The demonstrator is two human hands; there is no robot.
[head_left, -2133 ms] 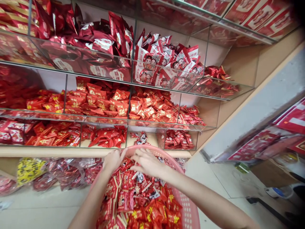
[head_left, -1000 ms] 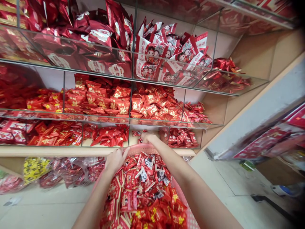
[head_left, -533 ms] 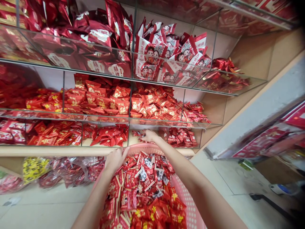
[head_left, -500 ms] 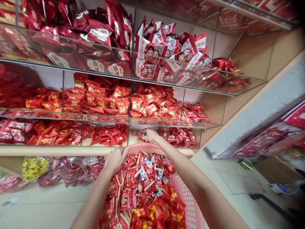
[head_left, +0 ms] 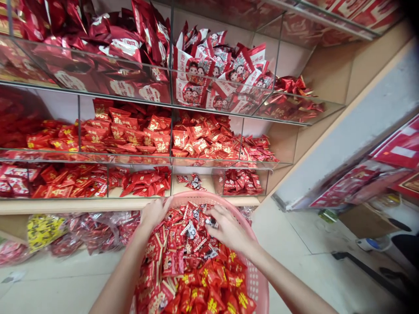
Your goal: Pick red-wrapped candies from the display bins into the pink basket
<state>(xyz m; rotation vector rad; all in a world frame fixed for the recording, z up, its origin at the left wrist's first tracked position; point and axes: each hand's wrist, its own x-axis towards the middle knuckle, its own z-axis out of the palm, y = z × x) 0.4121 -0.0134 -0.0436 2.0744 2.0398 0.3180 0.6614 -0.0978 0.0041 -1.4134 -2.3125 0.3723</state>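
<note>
A pink perforated plastic basket (head_left: 258, 279) is filled with red wrapped candies (head_left: 212, 283), some with yellow characters and some with black-and-white pictures. My left hand (head_left: 155, 214) is closed over the basket's far left rim. Inside the basket, over the pile, my right hand (head_left: 227, 229) has its fingers curled around a small wrapped candy with a dark picture, partly showing between thumb and fingers; whether it holds more is hidden. Beyond the rim, a few similar small candies (head_left: 195, 181) lie in a low shelf compartment.
A shelf with clear dividers (head_left: 171, 131) holds red candy packets in several rows. White-and-red packets (head_left: 199, 67) fill an upper compartment. Bagged goods (head_left: 94, 231) and a yellow bag (head_left: 46, 231) lie beneath the bottom shelf. A cardboard box (head_left: 366, 224) stands on the floor at right.
My right hand has come back from the low compartment to over the basket. Fewer small candies show clustered there. My left hand stays on the rim. The view has shifted slightly.
</note>
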